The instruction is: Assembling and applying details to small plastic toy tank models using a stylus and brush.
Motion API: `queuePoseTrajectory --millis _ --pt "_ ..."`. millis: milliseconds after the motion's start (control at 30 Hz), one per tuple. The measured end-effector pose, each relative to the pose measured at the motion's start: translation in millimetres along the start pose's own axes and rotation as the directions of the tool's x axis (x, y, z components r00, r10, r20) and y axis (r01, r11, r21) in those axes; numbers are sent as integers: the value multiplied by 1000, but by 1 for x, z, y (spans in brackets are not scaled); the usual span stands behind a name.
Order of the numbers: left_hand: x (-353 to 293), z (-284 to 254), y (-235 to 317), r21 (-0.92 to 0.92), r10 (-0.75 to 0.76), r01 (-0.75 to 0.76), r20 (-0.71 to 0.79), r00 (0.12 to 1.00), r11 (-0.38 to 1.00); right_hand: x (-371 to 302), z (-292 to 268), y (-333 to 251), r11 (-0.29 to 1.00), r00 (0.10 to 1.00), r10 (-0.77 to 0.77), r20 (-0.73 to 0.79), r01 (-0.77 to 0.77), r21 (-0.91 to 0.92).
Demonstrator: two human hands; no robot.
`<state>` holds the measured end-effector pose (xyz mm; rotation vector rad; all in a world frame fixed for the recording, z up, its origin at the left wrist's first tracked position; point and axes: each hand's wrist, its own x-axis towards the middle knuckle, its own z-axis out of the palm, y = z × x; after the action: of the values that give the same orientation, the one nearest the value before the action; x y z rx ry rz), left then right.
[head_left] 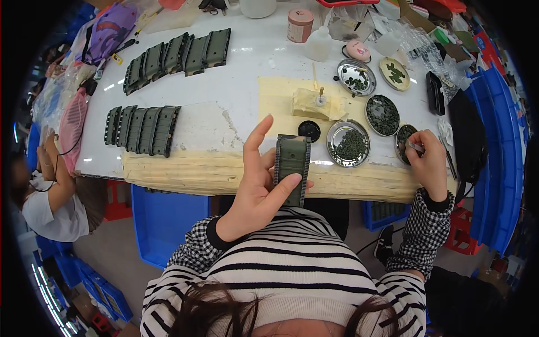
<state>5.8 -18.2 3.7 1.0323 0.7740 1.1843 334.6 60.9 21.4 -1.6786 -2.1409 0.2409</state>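
Observation:
My left hand (255, 188) grips a dark green, camouflage-tinted rectangular plastic part (291, 163) with toothed long edges, held upright in front of my body. The thumb presses on its face, and the index finger sticks up free. Over at the right, my right hand (429, 160) is closed in a pinch above a small round dish (400, 147) of dark green bits. A thin pale, silvery thing (415, 147) shows at its fingertips; its kind cannot be made out. Beside it stand a metal dish (330, 154) of small green pieces and another dish (369, 121) of darker ones.
Similar green parts lie in an upper row (168, 59) and a lower row (143, 130) at left. A tape-wrapped block (314, 105) and a black lid (309, 131) sit mid-table. Bottles and a pink tin (300, 25) stand behind. Blue bins (494, 157) flank the right; another person (53, 196) sits left.

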Motion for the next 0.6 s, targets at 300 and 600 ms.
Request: queuePoseTrajectory --millis 300,600 --pt "1 0 1 -10 -155 155 0 988 988 -11 -12 -77 938 975 -70 -212 136 319" --pt "3 -7 -7 160 56 -40 -99 993 986 0 47 -160 708 753 -600 -269 657 259"
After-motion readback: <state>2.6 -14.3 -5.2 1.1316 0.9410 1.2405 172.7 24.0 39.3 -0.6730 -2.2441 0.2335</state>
